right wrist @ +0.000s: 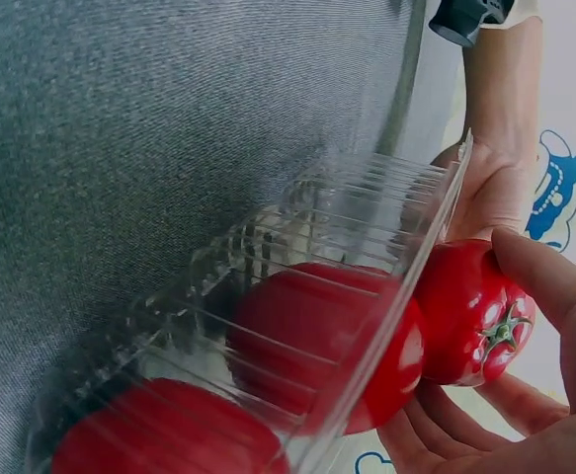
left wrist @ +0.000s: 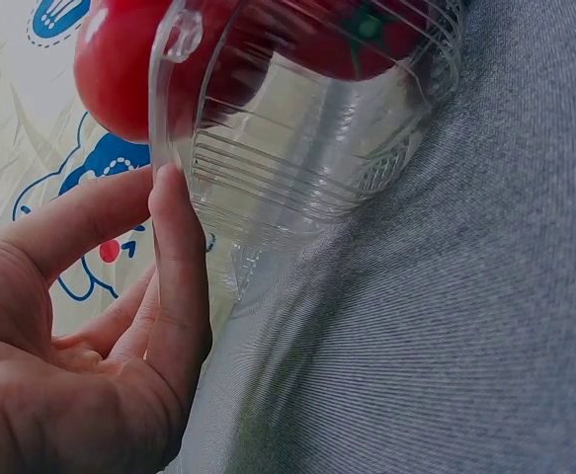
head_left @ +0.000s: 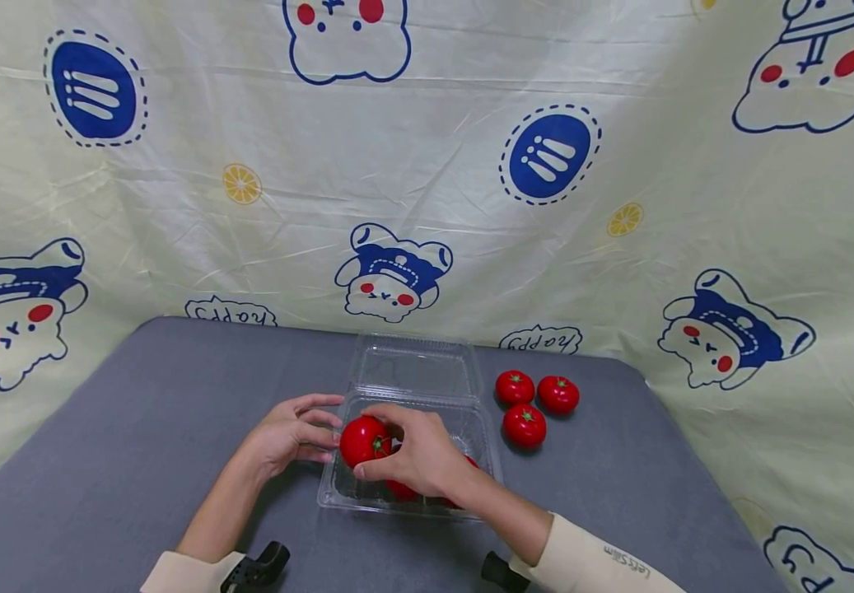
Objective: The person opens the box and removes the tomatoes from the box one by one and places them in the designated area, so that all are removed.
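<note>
My right hand (head_left: 415,455) holds a red tomato (head_left: 363,441) over the left edge of the clear clamshell box (head_left: 483,428), while my left hand (head_left: 293,432), fingers relaxed, touches that box's left wall

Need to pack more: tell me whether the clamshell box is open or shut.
Open. The clear clamshell box has its lid lying back flat on the table, tomatoes inside.

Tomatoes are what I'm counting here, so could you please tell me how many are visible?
6 at least: one tomato held by the right hand over the clear box, two inside the box, and three on the table. The hand may hide more.
</note>
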Tool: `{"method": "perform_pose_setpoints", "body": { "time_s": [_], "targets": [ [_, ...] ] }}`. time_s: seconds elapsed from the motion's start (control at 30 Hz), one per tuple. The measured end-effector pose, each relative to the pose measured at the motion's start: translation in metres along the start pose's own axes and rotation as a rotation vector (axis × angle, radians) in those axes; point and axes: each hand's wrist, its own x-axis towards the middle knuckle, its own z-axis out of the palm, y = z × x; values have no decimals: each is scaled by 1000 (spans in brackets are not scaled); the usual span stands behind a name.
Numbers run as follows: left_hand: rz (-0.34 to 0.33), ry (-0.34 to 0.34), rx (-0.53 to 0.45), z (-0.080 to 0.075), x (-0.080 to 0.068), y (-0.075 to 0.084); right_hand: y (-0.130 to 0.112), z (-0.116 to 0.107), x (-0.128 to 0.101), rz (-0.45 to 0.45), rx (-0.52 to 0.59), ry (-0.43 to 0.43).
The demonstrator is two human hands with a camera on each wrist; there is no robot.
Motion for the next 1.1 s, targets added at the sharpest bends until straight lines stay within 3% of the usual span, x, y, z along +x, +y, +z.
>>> {"method": "perform_pose_setpoints", "body": {
  "time_s": [0.43,1.1],
  "targets": [
    [-14,11,-7,-1,1,0,-5,-10,0,43,50,26],
    [-7,8,4,-2,2,-3,3,-22,-7,65,5,109]
  ]
}}
